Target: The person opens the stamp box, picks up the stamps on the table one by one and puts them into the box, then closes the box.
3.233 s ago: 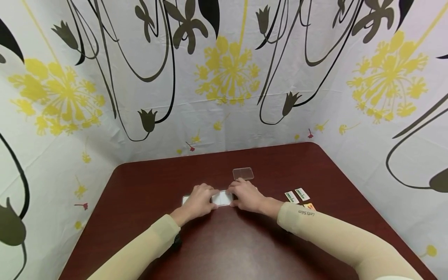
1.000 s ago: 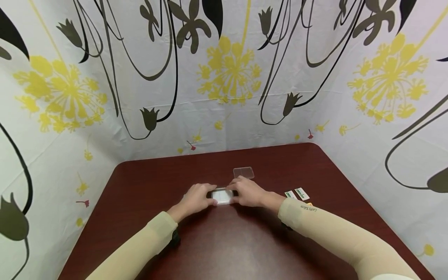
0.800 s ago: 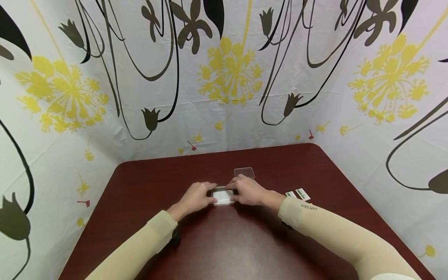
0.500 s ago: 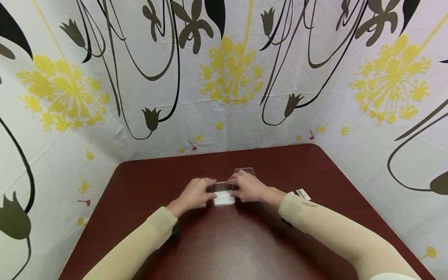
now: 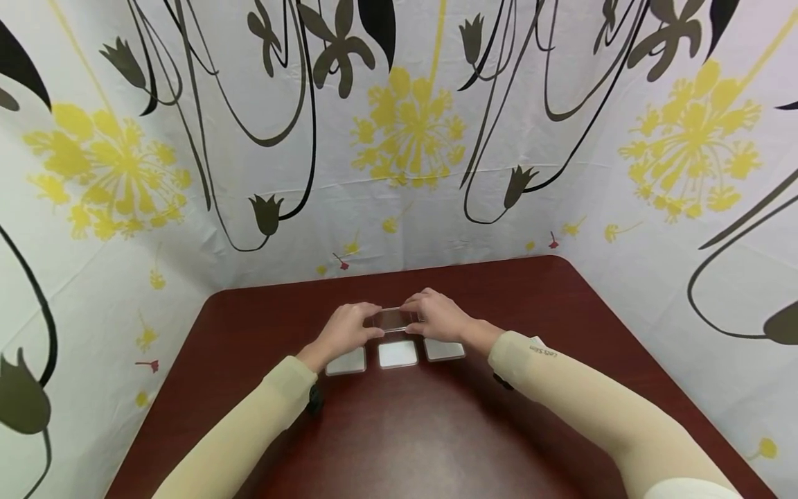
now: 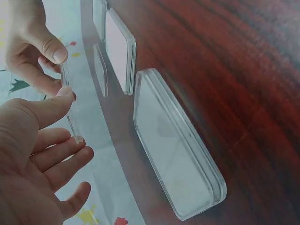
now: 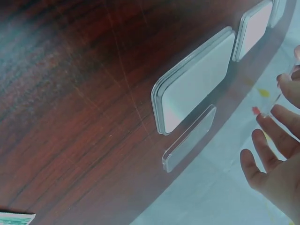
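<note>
Between both hands is a clear flat plastic lid (image 5: 394, 319), beyond the middle of a row of three white-filled clear flat cases. My left hand (image 5: 344, 331) pinches its left end between thumb and fingers; in the left wrist view, the ring and little fingers spread away from the lid (image 6: 72, 124). At the other end my right hand (image 5: 439, 317) grips it likewise. The middle case (image 5: 397, 353) lies just nearer than the lid, apart from it. The left case (image 5: 346, 363) sits below the left hand, the right case (image 5: 445, 349) below the right hand.
A second clear lid (image 7: 190, 140) lies behind the right case, hidden by the right hand in the head view. A card with green print (image 7: 16, 218) shows at the right wrist view's corner. The dark red table (image 5: 399, 430) ends at a patterned cloth (image 5: 399, 235).
Both hands have moved away from the body, carrying the clear lid off the middle case to a spot beyond it. The left and right cases, earlier partly covered, now show.
</note>
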`<state>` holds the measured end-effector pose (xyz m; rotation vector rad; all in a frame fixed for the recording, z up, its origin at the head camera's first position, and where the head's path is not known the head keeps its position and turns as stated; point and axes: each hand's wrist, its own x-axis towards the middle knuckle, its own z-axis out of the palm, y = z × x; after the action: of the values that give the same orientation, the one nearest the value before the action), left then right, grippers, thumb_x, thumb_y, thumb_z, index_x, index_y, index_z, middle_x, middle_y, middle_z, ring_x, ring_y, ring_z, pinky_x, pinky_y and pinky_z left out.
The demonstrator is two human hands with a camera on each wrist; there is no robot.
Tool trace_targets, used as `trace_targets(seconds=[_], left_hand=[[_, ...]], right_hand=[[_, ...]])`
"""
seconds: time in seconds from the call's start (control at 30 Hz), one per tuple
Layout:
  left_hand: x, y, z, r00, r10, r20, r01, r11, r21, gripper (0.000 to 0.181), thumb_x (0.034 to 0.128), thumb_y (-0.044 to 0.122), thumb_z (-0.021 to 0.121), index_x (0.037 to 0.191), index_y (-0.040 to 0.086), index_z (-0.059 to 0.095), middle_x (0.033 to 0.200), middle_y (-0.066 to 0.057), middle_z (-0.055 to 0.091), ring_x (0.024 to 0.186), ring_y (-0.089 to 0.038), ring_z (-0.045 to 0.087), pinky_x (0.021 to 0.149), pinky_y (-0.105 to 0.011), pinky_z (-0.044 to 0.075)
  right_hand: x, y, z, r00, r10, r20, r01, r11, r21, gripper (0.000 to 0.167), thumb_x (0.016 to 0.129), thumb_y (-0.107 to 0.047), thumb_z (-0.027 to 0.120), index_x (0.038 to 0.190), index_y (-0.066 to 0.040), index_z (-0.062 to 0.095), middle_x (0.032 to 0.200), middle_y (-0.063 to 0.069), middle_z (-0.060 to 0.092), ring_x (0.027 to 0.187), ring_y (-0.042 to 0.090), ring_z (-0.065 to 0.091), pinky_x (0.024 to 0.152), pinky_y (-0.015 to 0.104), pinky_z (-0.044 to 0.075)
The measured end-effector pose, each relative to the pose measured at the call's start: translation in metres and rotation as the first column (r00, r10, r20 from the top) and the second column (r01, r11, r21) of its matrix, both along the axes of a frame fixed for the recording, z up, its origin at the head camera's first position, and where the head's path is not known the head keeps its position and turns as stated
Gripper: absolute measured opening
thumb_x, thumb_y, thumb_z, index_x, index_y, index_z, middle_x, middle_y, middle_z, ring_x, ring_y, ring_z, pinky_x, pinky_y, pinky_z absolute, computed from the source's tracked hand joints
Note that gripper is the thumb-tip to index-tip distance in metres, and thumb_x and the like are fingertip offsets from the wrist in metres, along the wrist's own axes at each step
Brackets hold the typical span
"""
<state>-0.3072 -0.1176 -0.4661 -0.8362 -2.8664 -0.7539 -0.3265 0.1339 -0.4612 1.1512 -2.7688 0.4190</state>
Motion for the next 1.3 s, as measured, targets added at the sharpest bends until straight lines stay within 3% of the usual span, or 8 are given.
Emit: trace_targets(seconds=[0.43, 0.7, 1.03, 1.3], left_hand=[[-0.025, 0.001, -0.003, 1.000, 0.015, 0.004, -0.015, 0.999, 0.031, 0.052, 0.0884, 0.029, 0.080, 0.133, 0.005, 0.066, 0.132, -0.009, 0.065, 0.120, -0.022, 0.062, 0.096, -0.041, 0.051], [-0.040, 0.002, -0.013, 0.998, 0.032, 0.048, -0.034, 0.999, 0.027, 0.053, 0.0897, 0.027, 0.079, 0.136, 0.006, 0.065, 0.134, -0.009, 0.064, 0.120, -0.024, 0.061, 0.094, -0.042, 0.051], [-0.051, 0.002, -0.027, 0.993, 0.073, 0.095, -0.072, 0.997, -0.007, 0.052, 0.0895, 0.030, 0.079, 0.136, 0.010, 0.065, 0.133, -0.006, 0.065, 0.118, -0.022, 0.062, 0.094, -0.041, 0.051], [-0.052, 0.008, -0.031, 0.990, 0.097, 0.099, -0.090, 0.993, -0.076, 0.052, 0.0903, 0.032, 0.078, 0.137, 0.012, 0.065, 0.134, -0.004, 0.064, 0.122, -0.023, 0.060, 0.098, -0.044, 0.048]], right_hand=[[-0.023, -0.003, 0.000, 0.995, -0.087, 0.056, 0.086, 0.996, 0.023, 0.047, 0.090, -0.038, 0.077, 0.130, -0.015, 0.070, 0.134, -0.001, 0.063, 0.114, 0.021, 0.054, 0.089, 0.037, 0.047], [-0.034, -0.006, -0.004, 0.992, -0.106, 0.073, 0.104, 0.994, 0.036, 0.046, 0.090, -0.036, 0.077, 0.130, -0.013, 0.070, 0.132, 0.002, 0.063, 0.121, 0.027, 0.053, 0.098, 0.047, 0.045], [-0.044, -0.013, -0.017, 0.982, -0.157, 0.107, 0.149, 0.985, 0.083, 0.045, 0.090, -0.037, 0.078, 0.130, -0.018, 0.070, 0.128, -0.001, 0.065, 0.119, 0.025, 0.052, 0.099, 0.045, 0.043], [-0.046, -0.012, -0.024, 0.974, -0.188, 0.129, 0.171, 0.976, 0.131, 0.046, 0.091, -0.039, 0.076, 0.132, -0.020, 0.068, 0.130, -0.003, 0.065, 0.122, 0.024, 0.051, 0.102, 0.046, 0.041]])
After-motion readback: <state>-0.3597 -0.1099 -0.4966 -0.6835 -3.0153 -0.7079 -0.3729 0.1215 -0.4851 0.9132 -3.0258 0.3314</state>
